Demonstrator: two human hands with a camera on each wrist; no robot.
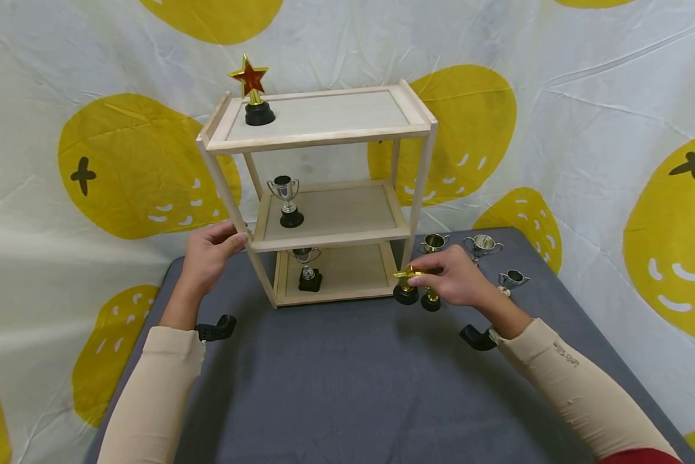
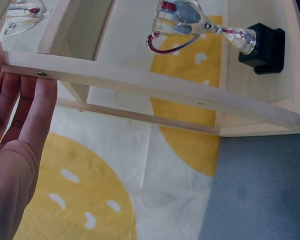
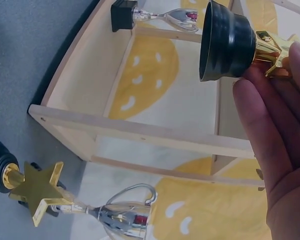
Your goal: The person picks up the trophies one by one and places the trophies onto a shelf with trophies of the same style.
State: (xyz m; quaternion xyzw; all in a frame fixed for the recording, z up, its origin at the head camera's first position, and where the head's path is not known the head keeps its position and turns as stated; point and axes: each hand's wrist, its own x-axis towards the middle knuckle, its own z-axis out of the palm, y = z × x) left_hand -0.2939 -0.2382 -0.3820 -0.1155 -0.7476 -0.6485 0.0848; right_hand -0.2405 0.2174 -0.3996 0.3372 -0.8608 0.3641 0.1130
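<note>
My left hand [image 1: 208, 254] holds the left front post [image 2: 135, 85] of a small wooden three-tier shelf [image 1: 324, 138], thumb on one side and fingers on the other. Beside the shelf's right front post, my right hand [image 1: 458, 277] pinches a gold star trophy [image 3: 270, 52] by its star. Its black round base [image 1: 406, 294] hangs lowest in the head view and faces sideways in the right wrist view. Another gold star trophy [image 3: 35, 192] stands on the table, partly hidden behind my right hand in the head view.
A red-and-gold star trophy [image 1: 257, 96] stands top left. Silver cups occupy the middle tier [image 1: 289, 203] and bottom tier [image 1: 309, 274], both leftward. Several cup trophies [image 1: 483, 245] stand right of the shelf on the grey-covered table [image 1: 336, 380]. A patterned cloth [image 1: 585, 109] hangs behind.
</note>
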